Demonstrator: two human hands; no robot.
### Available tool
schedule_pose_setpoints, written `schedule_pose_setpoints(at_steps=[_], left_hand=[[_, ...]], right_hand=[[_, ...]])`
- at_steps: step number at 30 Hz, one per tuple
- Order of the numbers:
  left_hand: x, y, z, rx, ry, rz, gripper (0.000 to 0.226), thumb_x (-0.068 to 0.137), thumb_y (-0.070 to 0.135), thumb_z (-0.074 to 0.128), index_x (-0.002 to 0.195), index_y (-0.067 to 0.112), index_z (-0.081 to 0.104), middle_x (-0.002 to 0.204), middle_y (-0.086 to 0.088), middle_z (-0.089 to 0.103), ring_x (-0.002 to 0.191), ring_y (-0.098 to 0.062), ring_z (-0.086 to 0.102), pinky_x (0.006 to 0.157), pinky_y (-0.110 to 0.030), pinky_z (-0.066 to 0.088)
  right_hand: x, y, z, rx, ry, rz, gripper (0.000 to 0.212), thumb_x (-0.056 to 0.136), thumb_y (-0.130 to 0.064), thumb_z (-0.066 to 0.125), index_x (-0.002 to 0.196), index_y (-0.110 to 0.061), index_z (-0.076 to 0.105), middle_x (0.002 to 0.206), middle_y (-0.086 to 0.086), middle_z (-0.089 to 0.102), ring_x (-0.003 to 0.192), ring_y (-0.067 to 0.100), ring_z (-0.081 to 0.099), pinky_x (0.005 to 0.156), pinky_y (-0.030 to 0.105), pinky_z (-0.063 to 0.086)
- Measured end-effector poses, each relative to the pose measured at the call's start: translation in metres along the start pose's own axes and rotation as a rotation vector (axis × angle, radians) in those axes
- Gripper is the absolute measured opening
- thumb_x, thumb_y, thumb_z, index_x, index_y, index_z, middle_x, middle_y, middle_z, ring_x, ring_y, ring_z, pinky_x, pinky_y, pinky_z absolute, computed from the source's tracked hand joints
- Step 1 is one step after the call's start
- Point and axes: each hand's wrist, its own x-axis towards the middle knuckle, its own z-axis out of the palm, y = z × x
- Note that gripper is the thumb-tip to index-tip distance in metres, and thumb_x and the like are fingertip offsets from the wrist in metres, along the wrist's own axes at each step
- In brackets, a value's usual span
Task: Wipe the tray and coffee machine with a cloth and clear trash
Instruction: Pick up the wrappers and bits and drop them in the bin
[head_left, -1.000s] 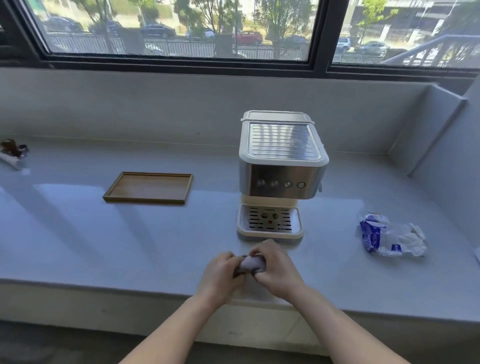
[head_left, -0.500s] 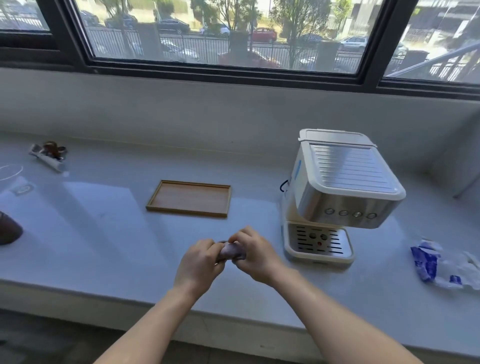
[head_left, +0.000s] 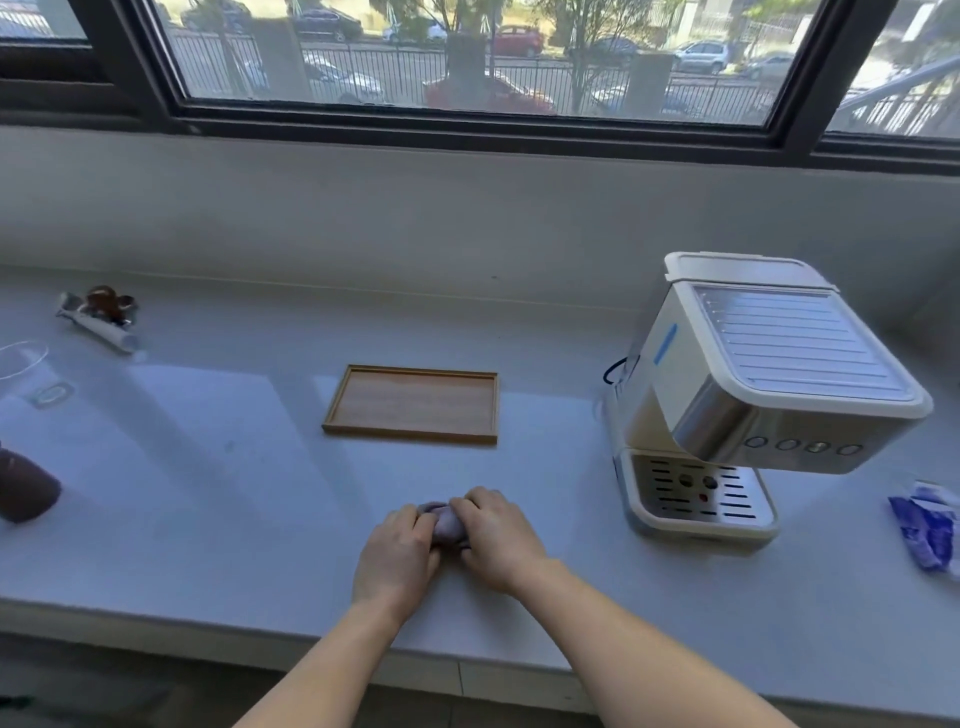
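Left hand (head_left: 397, 558) and right hand (head_left: 496, 540) both clenched on a soft, balled purple cloth (head_left: 447, 522) at 6 o'clock. Flat rectangular wooden tray (head_left: 413, 405) at 12, glossy coffee machine (head_left: 753, 395) at 2. Hands lower than 0.5 s ago.

Cloth (head_left: 447, 524) between both hands' grip

The place looks like a coffee corner in a home or small office, though the view leaves that unsure. A long pale counter (head_left: 218, 467) runs under a wide dark-framed window (head_left: 467, 124) facing a street with parked cars. On it stand a coffee machine (head_left: 753, 395) at right and a wooden tray (head_left: 413, 405) near the middle.
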Motion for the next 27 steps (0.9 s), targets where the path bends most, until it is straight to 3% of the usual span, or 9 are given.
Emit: schedule_pose_setpoints(at_steps=[6, 13, 19, 24, 27], left_hand=[[0.005, 0.006, -0.008, 0.065, 0.004, 0.048, 0.052, 0.067, 0.042, 0.055, 0.114, 0.022, 0.061, 0.105, -0.004, 0.058, 0.094, -0.028, 0.056, 0.079, -0.039, 0.045], [0.015, 0.037, -0.025, 0.136, -0.015, 0.126, 0.06, 0.078, 0.042, 0.052, 0.134, 0.02, 0.049, 0.137, -0.011, 0.048, 0.125, -0.031, 0.043, 0.107, -0.044, 0.033], [0.022, 0.08, -0.032, 0.13, -0.032, 0.21, 0.047, 0.085, 0.041, 0.049, 0.128, 0.021, 0.052, 0.129, -0.007, 0.048, 0.117, -0.028, 0.045, 0.093, -0.039, 0.038], [0.022, 0.126, -0.032, 0.137, -0.056, 0.331, 0.05, 0.083, 0.034, 0.049, 0.131, 0.019, 0.047, 0.127, -0.006, 0.048, 0.112, -0.028, 0.046, 0.092, -0.038, 0.038], [0.021, 0.157, -0.031, 0.137, -0.059, 0.409, 0.046, 0.084, 0.034, 0.05, 0.128, 0.018, 0.049, 0.121, -0.006, 0.05, 0.109, -0.029, 0.048, 0.09, -0.038, 0.039]], right_hand=[[-0.008, 0.007, -0.006, 0.024, -0.018, 0.058, 0.063, 0.081, -0.033, 0.06, 0.139, -0.02, 0.041, 0.137, 0.006, 0.045, 0.122, 0.031, 0.043, 0.097, 0.042, 0.041], [-0.036, 0.017, -0.037, 0.046, 0.064, 0.106, 0.057, 0.088, -0.04, 0.055, 0.139, -0.021, 0.04, 0.135, 0.004, 0.046, 0.121, 0.029, 0.042, 0.095, 0.041, 0.041], [-0.081, 0.043, -0.056, 0.029, 0.09, 0.225, 0.062, 0.089, -0.043, 0.054, 0.144, -0.021, 0.035, 0.137, 0.004, 0.046, 0.126, 0.028, 0.04, 0.101, 0.042, 0.041], [-0.128, 0.075, -0.073, 0.067, 0.119, 0.364, 0.066, 0.089, -0.041, 0.056, 0.147, -0.022, 0.031, 0.146, 0.001, 0.041, 0.136, 0.023, 0.032, 0.11, 0.039, 0.034], [-0.157, 0.094, -0.089, 0.083, 0.144, 0.448, 0.065, 0.088, -0.041, 0.057, 0.146, -0.026, 0.034, 0.142, 0.0, 0.044, 0.132, 0.023, 0.038, 0.107, 0.038, 0.038]])
